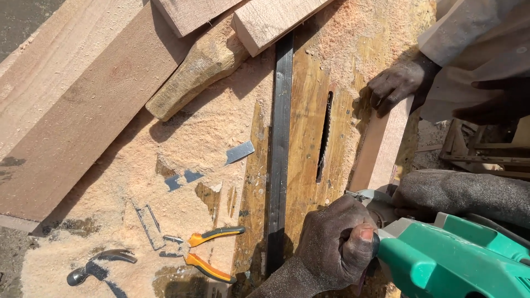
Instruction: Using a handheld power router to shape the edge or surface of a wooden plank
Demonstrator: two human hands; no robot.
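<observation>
1. Your left hand [337,243] sits low in the frame, right of centre, its grip curled shut around the front of the green power tool [452,259], thumb pressed against the casing. Keep that wrap firm and your wrist straight.
2. Your right hand [441,190], dusted grey, lies over the top of the tool at the right edge; you cannot tell from here how far its grip is closed, so make sure it truly holds.
3. The tool's nose sits at the near end of the narrow wooden strip [381,149], which runs up the right of the desk [221,121]. Line it up along the strip.
4. Another person's hand [400,83] presses on the strip's far end in the upper right. Keep the tool well apart from those fingers.
5. The saw blade [324,135] stands in its slot just left of the strip; keep your knuckles away from it.
6. The orange-handled pliers [201,254] and loose sawdust [182,143] lie at the lower left, well apart from your work.
</observation>
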